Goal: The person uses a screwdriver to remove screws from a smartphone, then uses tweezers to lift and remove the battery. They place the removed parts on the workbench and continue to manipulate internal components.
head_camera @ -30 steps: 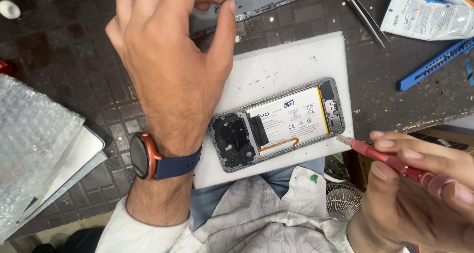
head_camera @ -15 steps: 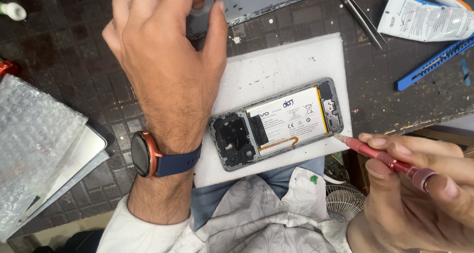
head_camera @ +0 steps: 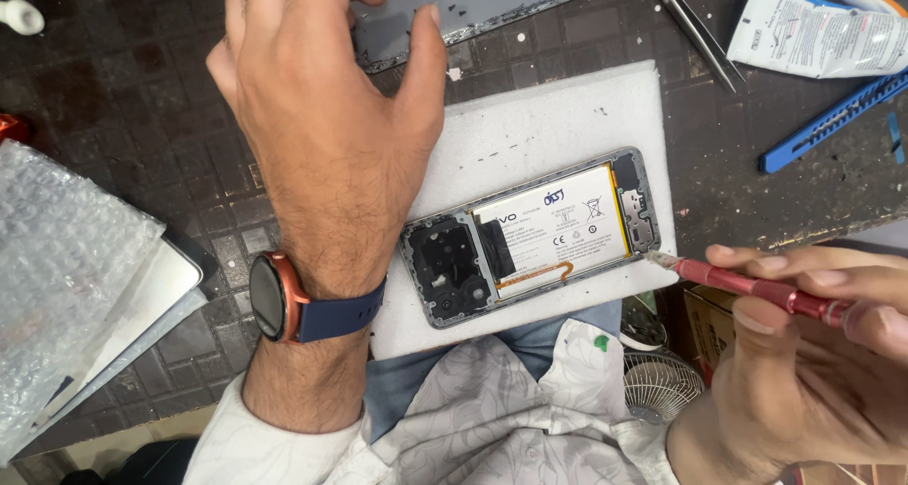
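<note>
An opened phone (head_camera: 530, 234) with its back off lies on a white foam pad (head_camera: 530, 125), showing a white battery and a dark camera section. My left hand (head_camera: 322, 116), with an orange-rimmed watch on a blue strap, reaches past the pad, fingers resting on the grey back cover (head_camera: 473, 2) at the top. My right hand (head_camera: 804, 371) grips a red screwdriver (head_camera: 757, 286); its tip touches the phone's right end.
Metal tweezers (head_camera: 695, 26), a white tube (head_camera: 823, 35) and a blue plastic pry tool (head_camera: 832, 116) lie at the upper right. Bubble wrap (head_camera: 57, 277) over a flat grey device sits at the left. A small fan (head_camera: 657, 386) shows below the table's edge.
My left hand has slid slightly upward and left over the back cover. The screwdriver in my right hand has stayed near the phone's right end.
</note>
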